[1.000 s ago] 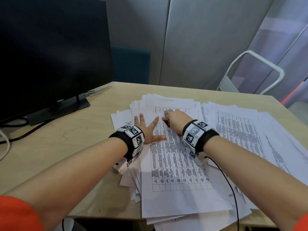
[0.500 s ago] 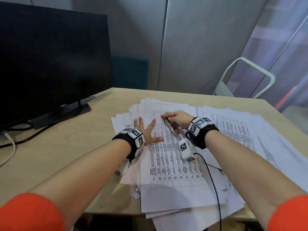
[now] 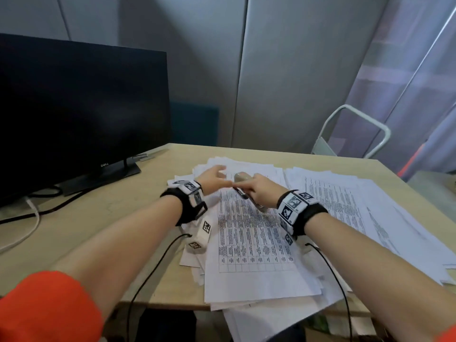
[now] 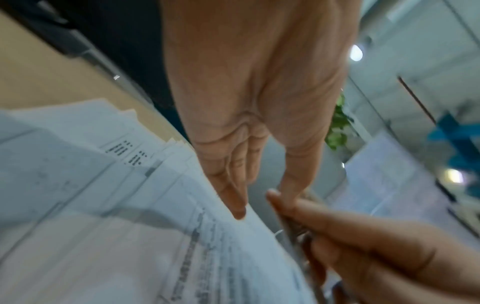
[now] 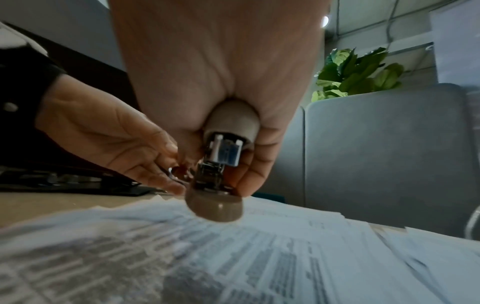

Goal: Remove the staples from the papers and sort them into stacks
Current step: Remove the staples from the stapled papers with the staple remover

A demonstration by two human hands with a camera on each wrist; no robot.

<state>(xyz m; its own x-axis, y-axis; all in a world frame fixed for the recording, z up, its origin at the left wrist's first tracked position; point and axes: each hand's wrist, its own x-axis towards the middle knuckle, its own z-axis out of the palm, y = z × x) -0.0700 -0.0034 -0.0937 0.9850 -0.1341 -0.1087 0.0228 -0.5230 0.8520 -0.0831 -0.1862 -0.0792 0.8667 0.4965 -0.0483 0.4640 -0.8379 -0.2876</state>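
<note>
On the left stands a dark monitor (image 3: 81, 114) with the brand DELL readable on its lower edge. The left hand (image 3: 212, 176) is lifted above the papers (image 3: 256, 245), fingers straight and apart, its fingertips meeting the front tip of the stapler (image 3: 243, 185). The right hand (image 3: 261, 191) is clamped around this stapler — its long axis runs from the wrist toward the left hand. Both hands hover over the table-printed top sheet; the print is too small to read. No staple is clearly visible.
</note>
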